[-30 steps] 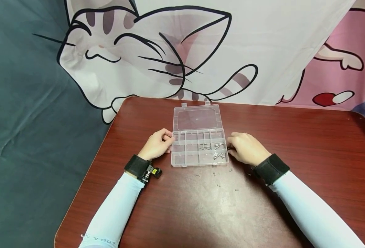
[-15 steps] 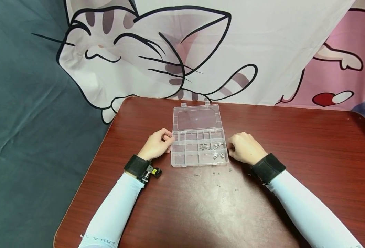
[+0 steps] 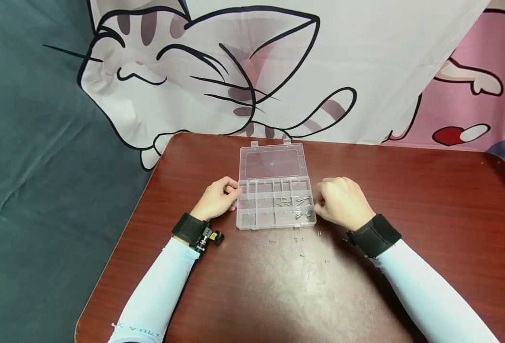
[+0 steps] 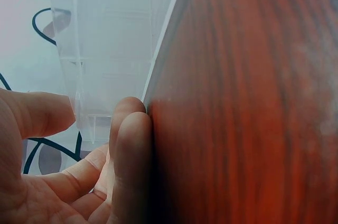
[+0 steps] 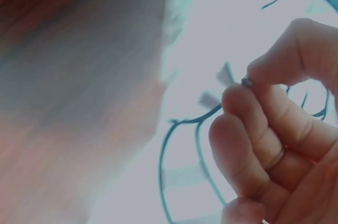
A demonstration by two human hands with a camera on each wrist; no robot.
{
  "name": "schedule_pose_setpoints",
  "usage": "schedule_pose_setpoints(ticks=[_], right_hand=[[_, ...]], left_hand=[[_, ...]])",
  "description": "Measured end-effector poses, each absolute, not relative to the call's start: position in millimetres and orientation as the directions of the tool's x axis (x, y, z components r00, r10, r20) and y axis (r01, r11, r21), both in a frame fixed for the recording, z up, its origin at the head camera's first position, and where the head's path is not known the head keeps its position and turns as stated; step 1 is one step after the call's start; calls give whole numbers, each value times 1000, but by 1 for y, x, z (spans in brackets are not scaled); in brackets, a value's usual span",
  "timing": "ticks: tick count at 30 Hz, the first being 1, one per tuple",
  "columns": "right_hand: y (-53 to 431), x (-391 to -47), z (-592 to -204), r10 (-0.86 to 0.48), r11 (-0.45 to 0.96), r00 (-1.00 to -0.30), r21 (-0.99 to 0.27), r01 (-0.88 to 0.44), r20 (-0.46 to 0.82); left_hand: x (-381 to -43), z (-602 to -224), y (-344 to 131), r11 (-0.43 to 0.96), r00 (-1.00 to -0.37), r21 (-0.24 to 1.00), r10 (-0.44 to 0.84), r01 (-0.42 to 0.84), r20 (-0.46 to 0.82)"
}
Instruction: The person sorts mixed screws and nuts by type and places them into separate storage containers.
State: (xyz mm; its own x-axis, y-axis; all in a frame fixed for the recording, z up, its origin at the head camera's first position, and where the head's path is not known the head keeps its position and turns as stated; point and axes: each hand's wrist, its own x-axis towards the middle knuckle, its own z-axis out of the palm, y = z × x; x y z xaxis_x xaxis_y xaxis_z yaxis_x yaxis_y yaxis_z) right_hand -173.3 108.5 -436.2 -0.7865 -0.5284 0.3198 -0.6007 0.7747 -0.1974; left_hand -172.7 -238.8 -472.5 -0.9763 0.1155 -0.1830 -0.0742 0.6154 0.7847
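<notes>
head cam is showing a clear compartment box (image 3: pixel 278 226) sitting open on the reddish-brown table (image 3: pixel 252 295), btwn the person's two hands, w/ its lid (image 3: pixel 272 162) lying back toward the far edge; l hand (image 3: pixel 215 196) is gripping the box's left edge, thumb on one side & fingertips on the other per l wrist cam; r hand (image 3: pixel 342 201) is hovering just beside the box's right wall, & r wrist cam is showing its thumb and index pinching a tiny metal piece (image 5: pixel 246 81), too small to tell its exact shape; inside the box, screws (image 3: pixel 283 202) are lying in the two right-hand middle-row compartments & at the right end of the front row; several loose screws (image 3: pixel 272 241) are lying on the tabletop nearer the person; both wrists are wearing black bands (image 3: pixel 374 236) over pale sleeves (image 3: pixel 149 295), & a cartoon-cat cloth (image 3: pixel 385 71) is hanging behind the table
</notes>
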Motion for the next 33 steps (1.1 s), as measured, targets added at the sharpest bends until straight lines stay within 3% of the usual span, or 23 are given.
schedule_pose_setpoints(ticks=[16,33], right_hand=[[32,-152,-434,-702,535,-583,-236,-811,410],[2,-145,-417,-739,477,-522,-217,-852,425]], left_hand=[[-176,-476,-239,618,-978,783,106,-77,-181],[-176,-475,-238,631,-979,772,97,-77,-178]])
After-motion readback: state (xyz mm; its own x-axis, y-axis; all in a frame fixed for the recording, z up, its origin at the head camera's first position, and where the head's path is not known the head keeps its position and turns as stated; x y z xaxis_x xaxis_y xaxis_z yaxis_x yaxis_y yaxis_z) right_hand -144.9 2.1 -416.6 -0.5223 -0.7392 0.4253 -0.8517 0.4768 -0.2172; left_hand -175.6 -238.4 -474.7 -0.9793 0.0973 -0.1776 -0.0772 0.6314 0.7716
